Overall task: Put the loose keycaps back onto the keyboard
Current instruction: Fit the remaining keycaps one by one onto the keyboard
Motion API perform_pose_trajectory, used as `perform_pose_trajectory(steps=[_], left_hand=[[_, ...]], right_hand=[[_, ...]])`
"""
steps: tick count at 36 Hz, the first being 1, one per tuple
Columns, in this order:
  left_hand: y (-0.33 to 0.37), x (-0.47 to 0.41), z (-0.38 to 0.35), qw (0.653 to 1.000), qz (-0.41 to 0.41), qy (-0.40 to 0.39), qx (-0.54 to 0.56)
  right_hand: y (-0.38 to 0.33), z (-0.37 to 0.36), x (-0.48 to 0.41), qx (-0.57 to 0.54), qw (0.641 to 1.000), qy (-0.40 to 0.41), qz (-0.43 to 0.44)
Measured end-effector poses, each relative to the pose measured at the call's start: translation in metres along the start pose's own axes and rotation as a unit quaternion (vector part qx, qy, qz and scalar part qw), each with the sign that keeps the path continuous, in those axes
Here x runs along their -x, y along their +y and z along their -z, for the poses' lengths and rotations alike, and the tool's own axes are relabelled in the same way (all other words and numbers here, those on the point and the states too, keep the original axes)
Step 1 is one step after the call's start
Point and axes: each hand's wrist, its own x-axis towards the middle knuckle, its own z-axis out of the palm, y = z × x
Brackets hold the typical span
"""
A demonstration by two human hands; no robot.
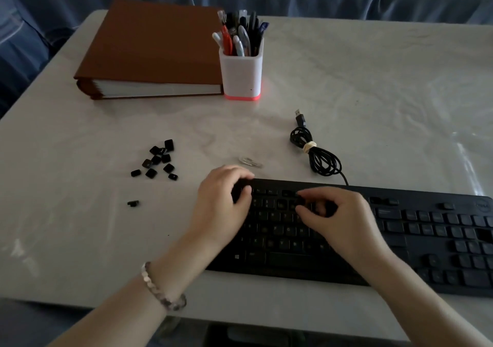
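The left hand (221, 200) grips the keyboard (400, 240) at its far-left corner, fingers curled over the edge. The right hand (344, 218) is curled over the upper key rows; it is too dark to tell whether its fingers pinch a keycap. The loose keycaps (157, 160) lie heaped toward the left edge of the tabletop (373, 106). In this dim light a cap could be pressed on crooked and jam or pop off.

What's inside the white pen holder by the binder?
Pens stand packed in the pen holder; white, red, black and blue ones poke above the rim. Its opaque wall hides their lower halves and anything at the bottom.
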Motion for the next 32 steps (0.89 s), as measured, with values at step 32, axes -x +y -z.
perform_pose_trajectory(steps=[32], left_hand=[[-0.013, -0.021, -0.010, 0.993, 0.036, -0.108, 0.034]], right_hand=[[0.022, -0.020, -0.025, 0.118, 0.977, -0.035, 0.173]])
